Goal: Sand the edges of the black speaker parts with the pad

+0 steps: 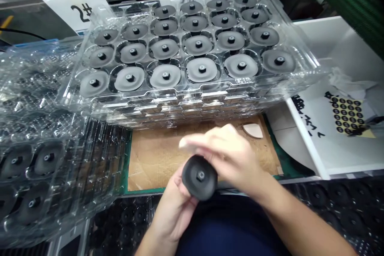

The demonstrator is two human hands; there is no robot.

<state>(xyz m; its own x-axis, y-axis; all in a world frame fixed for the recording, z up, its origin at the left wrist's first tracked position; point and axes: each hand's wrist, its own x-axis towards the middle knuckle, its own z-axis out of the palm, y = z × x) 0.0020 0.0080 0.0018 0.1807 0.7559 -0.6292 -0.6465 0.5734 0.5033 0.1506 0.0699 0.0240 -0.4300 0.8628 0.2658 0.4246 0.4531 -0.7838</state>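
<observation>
My left hand (174,204) holds a round black disc part (199,177) with a small nut-like hub at its middle, fingers wrapped behind it. My right hand (231,156) reaches over the top of the same disc, fingers curled and smeared by motion, touching its upper edge. Both hands are low in the centre, over a brown cardboard sheet (153,156). Just beyond stands a stack of clear plastic trays (192,96), the top one filled with several grey discs in round pockets.
More clear trays with black discs (33,168) lie stacked at the left. A white box (336,128) at the right holds a yellow sheet of black dot stickers (348,114). A paper label marked "2#" (81,8) stands at the back. Black parts lie under the bench edge.
</observation>
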